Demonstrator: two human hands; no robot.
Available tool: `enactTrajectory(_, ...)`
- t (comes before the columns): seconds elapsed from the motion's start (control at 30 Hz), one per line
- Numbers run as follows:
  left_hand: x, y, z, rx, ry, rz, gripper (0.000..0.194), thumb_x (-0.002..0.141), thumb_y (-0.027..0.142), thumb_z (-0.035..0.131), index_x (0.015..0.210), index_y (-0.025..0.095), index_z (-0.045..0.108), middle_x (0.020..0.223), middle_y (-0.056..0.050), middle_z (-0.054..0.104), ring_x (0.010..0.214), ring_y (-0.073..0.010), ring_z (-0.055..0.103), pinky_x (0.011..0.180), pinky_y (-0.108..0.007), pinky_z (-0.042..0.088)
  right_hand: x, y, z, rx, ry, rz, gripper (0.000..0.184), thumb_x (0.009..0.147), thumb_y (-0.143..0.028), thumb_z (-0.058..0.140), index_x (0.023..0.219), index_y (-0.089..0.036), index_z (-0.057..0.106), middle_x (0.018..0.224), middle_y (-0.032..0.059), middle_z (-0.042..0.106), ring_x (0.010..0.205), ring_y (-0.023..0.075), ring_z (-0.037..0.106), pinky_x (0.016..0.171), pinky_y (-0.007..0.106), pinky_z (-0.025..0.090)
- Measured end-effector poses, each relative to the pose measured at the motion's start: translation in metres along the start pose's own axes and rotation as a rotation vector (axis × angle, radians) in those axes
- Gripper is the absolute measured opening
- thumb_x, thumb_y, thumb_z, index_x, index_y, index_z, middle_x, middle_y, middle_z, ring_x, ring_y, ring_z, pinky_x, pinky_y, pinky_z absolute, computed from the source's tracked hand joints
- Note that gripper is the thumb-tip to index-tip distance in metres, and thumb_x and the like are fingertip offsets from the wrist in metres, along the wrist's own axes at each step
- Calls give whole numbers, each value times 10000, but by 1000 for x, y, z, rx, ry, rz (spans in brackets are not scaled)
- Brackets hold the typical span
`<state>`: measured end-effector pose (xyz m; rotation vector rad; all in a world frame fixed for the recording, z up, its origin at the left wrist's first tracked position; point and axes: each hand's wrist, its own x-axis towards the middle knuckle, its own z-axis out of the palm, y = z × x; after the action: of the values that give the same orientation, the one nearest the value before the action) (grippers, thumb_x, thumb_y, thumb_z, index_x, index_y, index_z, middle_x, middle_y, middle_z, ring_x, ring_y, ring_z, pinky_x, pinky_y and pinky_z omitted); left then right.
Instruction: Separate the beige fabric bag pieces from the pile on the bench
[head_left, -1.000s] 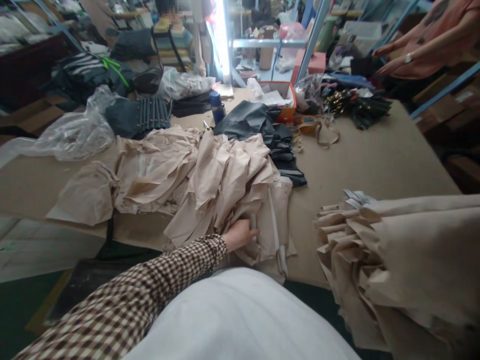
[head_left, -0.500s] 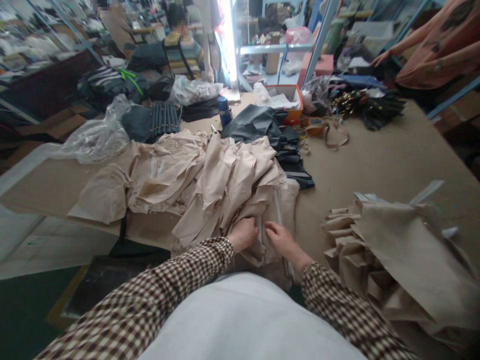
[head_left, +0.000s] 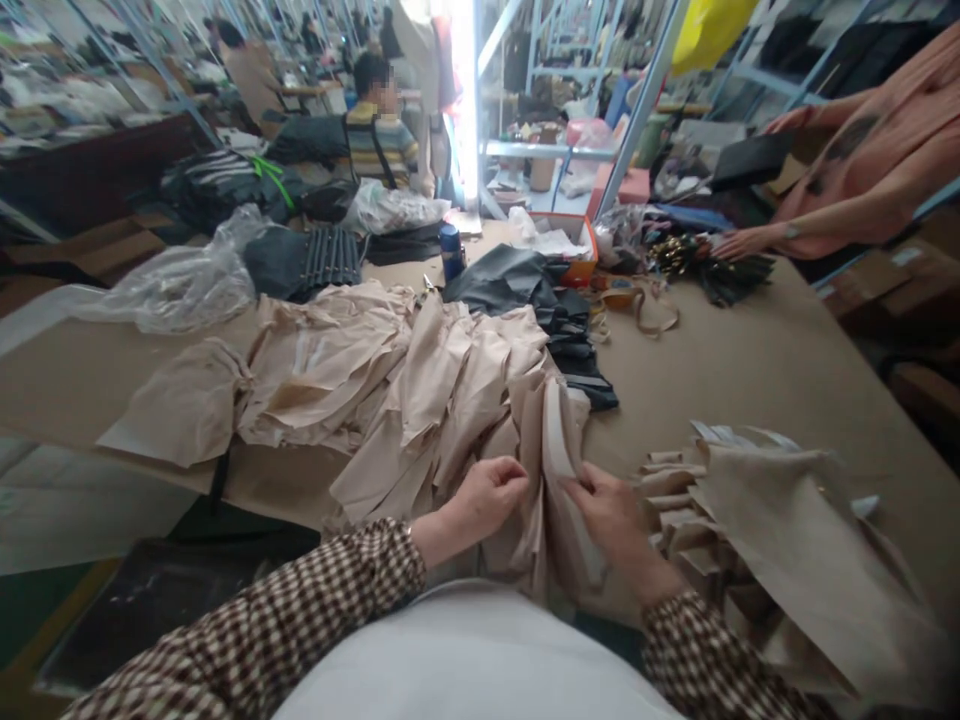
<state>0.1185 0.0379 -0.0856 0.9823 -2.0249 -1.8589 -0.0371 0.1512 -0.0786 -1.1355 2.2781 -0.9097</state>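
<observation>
Beige fabric pieces [head_left: 465, 370] lie in an overlapping, crumpled row on the table before me. My right hand [head_left: 615, 520] pinches the edge of a beige fabric piece [head_left: 574, 520] that has a white strip along it, holding it raised and folded upright at the row's right end. Beside it, my left hand [head_left: 484, 505] is closed, thumb against forefinger, its fingertips close to the neighbouring fold. What those fingertips hold, if anything, is hidden.
A second beige stack [head_left: 795, 540] lies at right. Behind the row are dark fabric pieces [head_left: 510, 280], a blue cylindrical container [head_left: 451, 252] and an orange box [head_left: 585, 260]. Clear plastic [head_left: 195, 275] lies at left. A co-worker's hand [head_left: 750, 240] touches a dark bundle at the far right.
My right hand has taken hold of the fabric's edge and lifted it upright, showing the white strip. My left hand has come off the pile's surface. The co-worker now holds a dark flat thing.
</observation>
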Motion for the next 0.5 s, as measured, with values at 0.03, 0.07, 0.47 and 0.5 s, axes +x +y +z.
enactTrajectory(0.03,-6,13,3,-76,-48,2,128,797,205,526,727,151,618,610,18,563,570,-96,502,536,-204,399,-4,-6,-16,-45,35,-28,318,822,-465,547,650,-199,515,604,-12,539,583,150,461,575,272,325)
enactTrajectory(0.07,-10,24,6,-130,-77,7,129,803,239,541,757,151,623,615,19,556,561,-93,491,519,-201,386,-8,-11,-27,-91,66,-56,313,820,-476,552,670,-203,527,617,-10,546,580,152,464,570,273,323)
enactTrajectory(0.47,22,48,15,-790,-56,-309,339,613,108,523,936,138,619,723,-37,661,551,-132,572,532,-246,466,-11,-23,-17,237,-53,97,385,804,-516,595,898,-150,671,738,40,691,681,213,614,573,270,447)
enactTrajectory(0.5,18,50,13,-836,-97,-319,356,581,95,530,918,132,637,726,-45,674,568,-143,591,556,-257,483,-6,-16,-24,213,-26,98,358,807,-485,592,915,-152,667,741,35,689,690,211,614,581,270,451)
